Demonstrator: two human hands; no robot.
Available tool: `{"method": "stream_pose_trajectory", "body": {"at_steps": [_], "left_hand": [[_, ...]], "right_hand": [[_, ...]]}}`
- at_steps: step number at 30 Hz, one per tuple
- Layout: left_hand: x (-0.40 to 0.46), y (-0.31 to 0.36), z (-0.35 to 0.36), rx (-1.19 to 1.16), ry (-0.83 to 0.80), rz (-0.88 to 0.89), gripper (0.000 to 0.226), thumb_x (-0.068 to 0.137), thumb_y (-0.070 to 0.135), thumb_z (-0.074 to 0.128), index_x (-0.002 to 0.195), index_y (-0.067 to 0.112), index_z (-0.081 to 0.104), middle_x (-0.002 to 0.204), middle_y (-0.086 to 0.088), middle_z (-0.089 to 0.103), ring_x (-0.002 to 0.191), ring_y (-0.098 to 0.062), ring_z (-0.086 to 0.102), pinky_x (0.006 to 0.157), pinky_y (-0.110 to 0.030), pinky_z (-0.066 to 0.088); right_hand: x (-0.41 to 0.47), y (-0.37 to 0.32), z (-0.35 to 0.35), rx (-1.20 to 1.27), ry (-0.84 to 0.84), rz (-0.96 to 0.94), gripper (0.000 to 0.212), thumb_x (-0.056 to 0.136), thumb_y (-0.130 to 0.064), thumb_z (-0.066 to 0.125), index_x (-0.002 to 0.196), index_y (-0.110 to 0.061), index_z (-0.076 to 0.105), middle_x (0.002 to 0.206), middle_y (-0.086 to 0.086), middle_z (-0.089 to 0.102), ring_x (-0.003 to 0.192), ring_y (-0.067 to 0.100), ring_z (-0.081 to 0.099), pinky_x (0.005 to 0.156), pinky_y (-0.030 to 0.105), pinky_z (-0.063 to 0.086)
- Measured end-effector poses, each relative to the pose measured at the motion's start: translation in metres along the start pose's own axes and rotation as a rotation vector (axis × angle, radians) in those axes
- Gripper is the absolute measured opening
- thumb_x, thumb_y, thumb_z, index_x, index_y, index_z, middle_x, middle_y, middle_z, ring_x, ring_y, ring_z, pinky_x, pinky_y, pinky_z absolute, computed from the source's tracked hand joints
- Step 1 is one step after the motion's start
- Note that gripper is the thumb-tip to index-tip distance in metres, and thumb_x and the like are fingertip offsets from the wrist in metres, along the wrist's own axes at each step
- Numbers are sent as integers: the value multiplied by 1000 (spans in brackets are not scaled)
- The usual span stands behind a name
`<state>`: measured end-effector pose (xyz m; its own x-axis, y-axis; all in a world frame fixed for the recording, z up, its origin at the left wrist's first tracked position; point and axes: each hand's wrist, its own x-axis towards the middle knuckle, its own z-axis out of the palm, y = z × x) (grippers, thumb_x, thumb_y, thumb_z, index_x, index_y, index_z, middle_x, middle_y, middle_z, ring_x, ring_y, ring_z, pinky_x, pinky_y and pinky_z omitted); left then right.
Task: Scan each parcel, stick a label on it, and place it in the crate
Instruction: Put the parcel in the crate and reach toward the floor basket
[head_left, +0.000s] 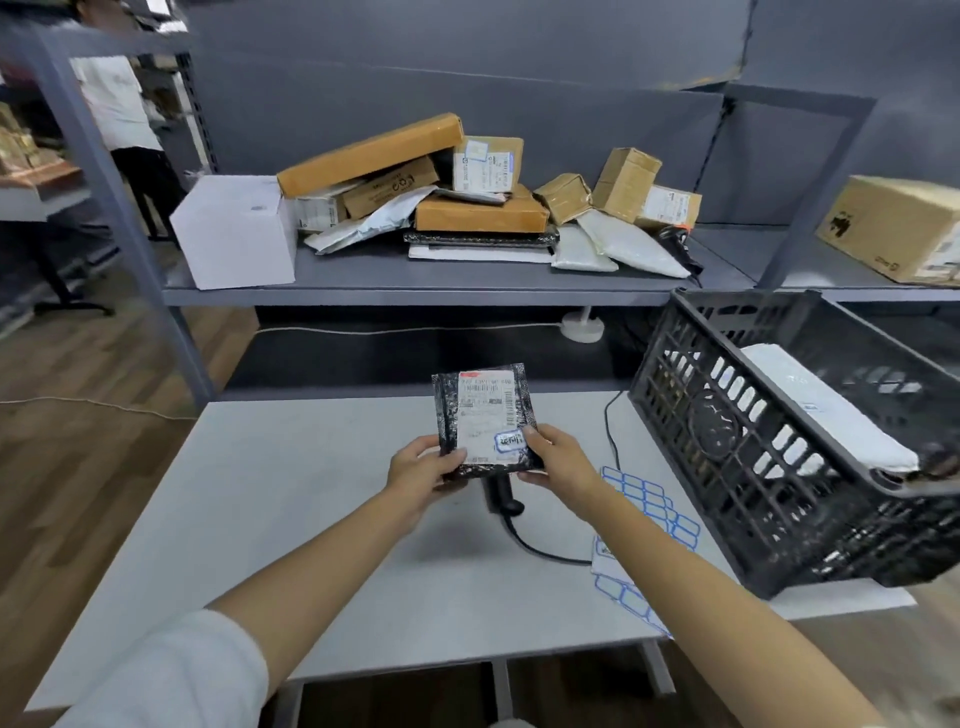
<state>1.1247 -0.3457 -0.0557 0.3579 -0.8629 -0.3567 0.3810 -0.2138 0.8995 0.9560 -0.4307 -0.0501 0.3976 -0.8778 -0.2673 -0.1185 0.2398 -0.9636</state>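
Note:
A small black parcel (485, 415) with a white shipping label is held upright above the white table (291, 519). My left hand (423, 467) grips its lower left corner. My right hand (553, 460) grips its lower right corner, thumb on a small blue-bordered label (508, 440) stuck on the parcel's face. Under the parcel lies a black corded scanner (503, 493). A sheet of blue-bordered labels (649, 512) lies on the table beneath my right forearm. The black plastic crate (779, 457) stands at the right with a white parcel (821, 405) inside.
A grey shelf (415, 280) behind the table carries a pile of brown boxes (483, 213), white mailers and a white box (236, 228). A big cardboard box (893, 228) stands at the far right. A person stands at the back left.

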Motion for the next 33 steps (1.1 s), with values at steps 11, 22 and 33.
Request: {"method": "stream_pose_trajectory", "body": {"at_steps": [11,22,33], "left_hand": [[4,-10,79,134,-50,14,15,88,17,66,102,11,61,101,-13,68,93,-26,64,80,-38,56],[36,-52,238,334,48,48,10,96,18,53,101,10,54,104,-10,60,93,-25,54,81,-34,44],[64,-57,335,750,25,209,23,96,22,48,111,9,59,110,-10,62,90,-21,52,77,-26,37]], "right_hand": [[-3,-90,-147,-82,280,-197,26,102,-26,45,83,-15,59,78,1,51,69,12,50,56,19,51],[-8,-117,-375,-109,478,-187,24,101,-21,47,84,-6,53,78,6,41,67,14,42,55,20,51],[30,-86,-442,-46,447,-26,21,101,-22,48,98,-2,56,77,5,50,62,14,49,63,24,50]]}}
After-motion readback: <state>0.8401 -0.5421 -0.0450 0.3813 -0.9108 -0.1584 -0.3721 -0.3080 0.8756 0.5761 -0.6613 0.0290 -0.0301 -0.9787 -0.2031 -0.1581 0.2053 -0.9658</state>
